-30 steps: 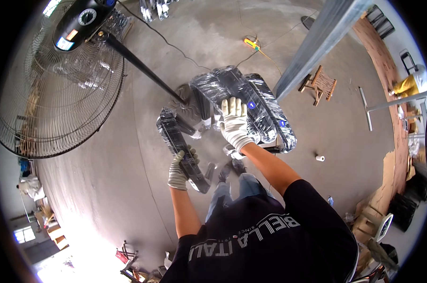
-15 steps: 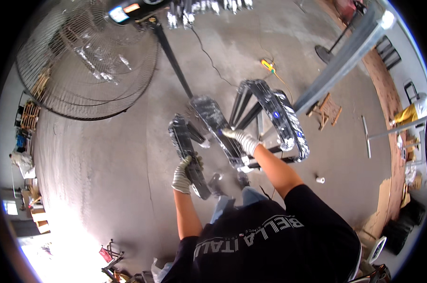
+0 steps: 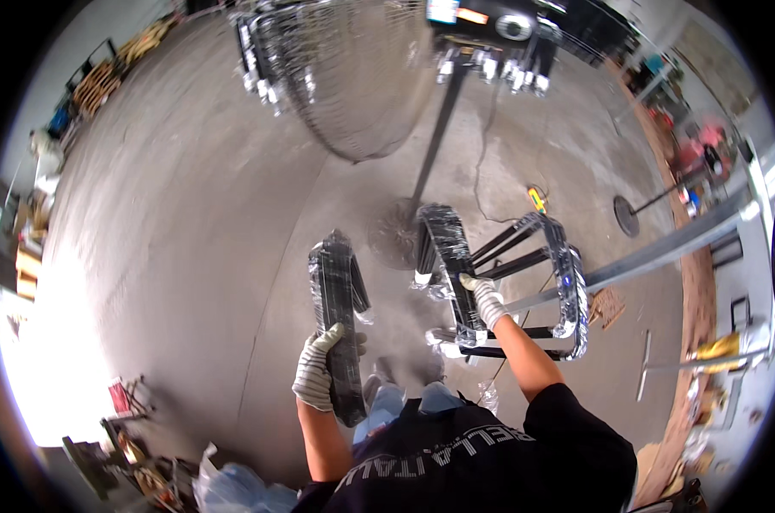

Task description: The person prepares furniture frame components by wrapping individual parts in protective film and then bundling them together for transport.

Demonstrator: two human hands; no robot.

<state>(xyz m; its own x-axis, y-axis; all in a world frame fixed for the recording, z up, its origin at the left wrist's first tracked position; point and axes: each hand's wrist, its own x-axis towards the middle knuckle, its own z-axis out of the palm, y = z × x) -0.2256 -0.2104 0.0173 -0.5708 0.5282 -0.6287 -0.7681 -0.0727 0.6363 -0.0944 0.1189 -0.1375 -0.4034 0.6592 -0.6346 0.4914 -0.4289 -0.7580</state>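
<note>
My left hand, in a pale striped work glove, is closed round the side of a long black frame wrapped in clear film. That frame stands upright left of my feet, its legs partly hidden beneath it. My right hand, gloved alike, grips the near part of a second film-wrapped black frame, the thumb side on its top face. Right beside this one, more wrapped black frames stand close together, with bars between their ends. The fingertips of both hands are partly hidden.
A large wire-caged fan on a pole stands ahead, its round base between the two held frames. A yellow tool with a cord lies on the floor. A grey metal post and a small wooden stool are at the right.
The whole view has turned, so the fan sits farther right and higher. The two held frames are farther apart, uncovering the fan's base. Both hands keep their grips.
</note>
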